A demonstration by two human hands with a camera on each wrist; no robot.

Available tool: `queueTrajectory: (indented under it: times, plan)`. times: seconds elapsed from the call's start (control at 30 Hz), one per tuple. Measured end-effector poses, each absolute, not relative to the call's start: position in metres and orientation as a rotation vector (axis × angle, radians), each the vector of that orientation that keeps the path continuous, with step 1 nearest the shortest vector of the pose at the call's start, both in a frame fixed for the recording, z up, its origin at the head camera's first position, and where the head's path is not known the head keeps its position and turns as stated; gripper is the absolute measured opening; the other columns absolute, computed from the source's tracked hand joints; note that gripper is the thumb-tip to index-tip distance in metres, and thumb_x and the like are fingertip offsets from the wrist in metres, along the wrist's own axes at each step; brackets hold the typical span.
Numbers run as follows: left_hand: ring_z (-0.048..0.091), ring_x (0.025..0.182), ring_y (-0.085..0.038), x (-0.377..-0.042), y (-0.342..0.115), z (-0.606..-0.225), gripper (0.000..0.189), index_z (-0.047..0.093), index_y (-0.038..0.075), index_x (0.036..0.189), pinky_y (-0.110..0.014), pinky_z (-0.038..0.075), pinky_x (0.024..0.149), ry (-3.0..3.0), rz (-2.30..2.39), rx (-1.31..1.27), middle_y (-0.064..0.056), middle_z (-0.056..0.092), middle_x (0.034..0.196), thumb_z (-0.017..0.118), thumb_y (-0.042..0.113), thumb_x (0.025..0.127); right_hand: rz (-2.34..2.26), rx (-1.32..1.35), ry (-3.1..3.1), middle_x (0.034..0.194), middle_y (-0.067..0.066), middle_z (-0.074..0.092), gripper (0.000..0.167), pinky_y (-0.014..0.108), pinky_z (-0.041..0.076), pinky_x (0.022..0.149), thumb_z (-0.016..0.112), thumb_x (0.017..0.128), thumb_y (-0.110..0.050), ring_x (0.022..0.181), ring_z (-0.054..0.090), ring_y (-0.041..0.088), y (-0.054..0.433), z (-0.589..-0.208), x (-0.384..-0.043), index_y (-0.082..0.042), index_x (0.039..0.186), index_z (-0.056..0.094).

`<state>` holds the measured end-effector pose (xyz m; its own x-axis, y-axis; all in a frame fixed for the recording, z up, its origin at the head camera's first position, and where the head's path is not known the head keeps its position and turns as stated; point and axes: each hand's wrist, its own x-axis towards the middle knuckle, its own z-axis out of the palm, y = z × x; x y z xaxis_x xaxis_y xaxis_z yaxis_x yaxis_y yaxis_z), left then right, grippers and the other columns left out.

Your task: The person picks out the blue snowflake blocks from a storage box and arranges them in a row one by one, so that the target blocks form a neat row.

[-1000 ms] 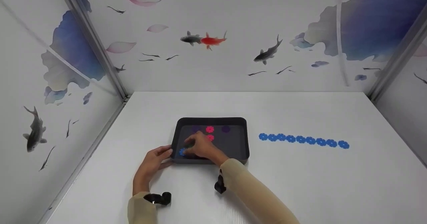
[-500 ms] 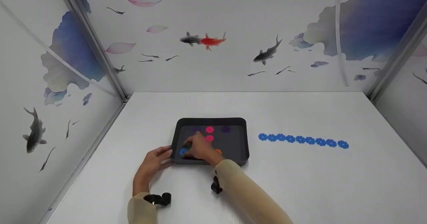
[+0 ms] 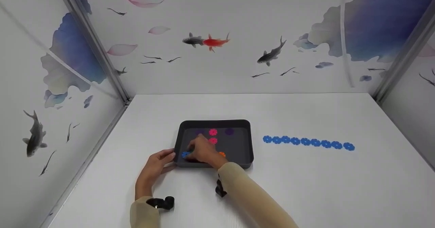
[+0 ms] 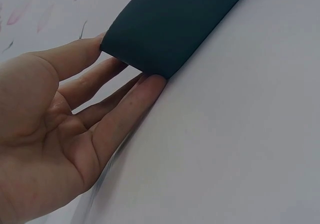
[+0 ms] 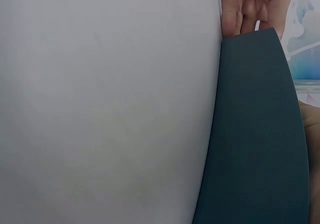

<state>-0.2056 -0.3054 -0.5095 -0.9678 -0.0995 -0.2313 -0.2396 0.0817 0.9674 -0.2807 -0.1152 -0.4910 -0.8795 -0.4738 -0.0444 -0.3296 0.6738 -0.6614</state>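
A dark shallow tray (image 3: 238,150) stands on the white table with flower-shaped pieces inside. My left hand (image 3: 155,165) rests its fingers against the tray's left wall; in the left wrist view the fingertips touch the dark side wall (image 4: 155,29). My right hand (image 3: 204,150) reaches into the tray with bent fingers, thumb and fingertips at the right edge of a blue flower piece (image 3: 184,155) in the near left corner. Pink flower pieces (image 3: 213,132), a purple one (image 3: 229,131) and an orange one (image 3: 222,154), partly behind my wrist, lie around it. The right wrist view hides those fingertips behind the tray wall.
Right of the tray, several blue flower pieces (image 3: 306,141) lie in a row on the white table (image 3: 306,180). Panels printed with fish and petals enclose the back and sides. A metal post (image 3: 95,44) stands at the back left.
Over the last second my right wrist has shifted slightly left, uncovering the orange piece. The fingers stay by the blue piece. My left hand and the tray hold still.
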Motion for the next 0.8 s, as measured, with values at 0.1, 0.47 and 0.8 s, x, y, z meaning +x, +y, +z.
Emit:
queueTrajectory:
  times: [0.1,0.47,0.8]
  plan:
    - [0.053,0.134,-0.037,-0.2066,-0.306,-0.5111,0.045,0.053,-0.004,0.14,-0.043,0.055,0.104,2.214,2.049,-0.346,-0.025,0.053,0.144,0.062,0.013,0.1,-0.976,-0.636,2.668,0.111,0.004,0.061,0.029,0.038,0.056,0.096,0.085,0.081,-0.027,0.098,0.054,0.015,-0.1167,-0.4899,-0.2809,-0.011,0.104,0.079]
    - [0.058,0.128,-0.031,-0.2049,-0.3073,-0.5121,0.045,0.054,-0.001,0.141,-0.04,0.057,0.102,2.238,2.024,-0.335,-0.022,0.056,0.142,0.062,0.017,0.1,-0.89,-0.72,2.722,0.102,-0.002,0.076,0.027,0.038,0.056,0.095,0.081,0.083,-0.029,0.107,0.061,0.019,-0.1205,-0.4948,-0.2844,-0.014,0.104,0.08]
    - [0.055,0.132,-0.033,-0.205,-0.3065,-0.5102,0.045,0.054,-0.002,0.14,-0.044,0.055,0.104,2.233,2.031,-0.336,-0.022,0.056,0.141,0.063,0.017,0.1,-0.856,-0.794,2.755,0.102,-0.001,0.076,0.029,0.039,0.055,0.095,0.081,0.082,-0.03,0.101,0.059,0.017,-0.1203,-0.4949,-0.2888,-0.013,0.105,0.08]
